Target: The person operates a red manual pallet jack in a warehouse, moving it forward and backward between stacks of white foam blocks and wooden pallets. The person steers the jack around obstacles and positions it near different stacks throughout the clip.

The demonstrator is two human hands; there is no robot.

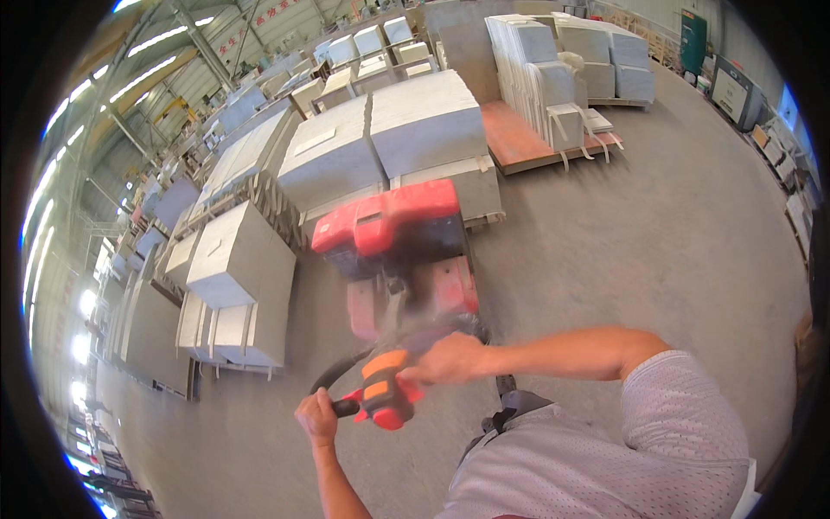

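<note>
In front of me is a red and black electric pallet truck (380, 227), with a tiller handle (386, 386) in black, orange and red. My left hand (318, 417) is closed round the left grip of the tiller. On the other side of the control head, my right hand (448, 358) wraps over the right grip, its thumb at the red control. That grip is mostly hidden by the hand, and the picture there is smeared by motion. The truck's body stands just ahead, beyond the tiller.
Banded stacks of pale stone slabs (238, 259) stand on the left, with larger stone blocks (424, 117) straight ahead. A red pallet (519, 143) carries upright slabs at the right. Grey concrete floor (622, 251) spreads to the right, and a grey machine cabinet (737, 93) lines the wall.
</note>
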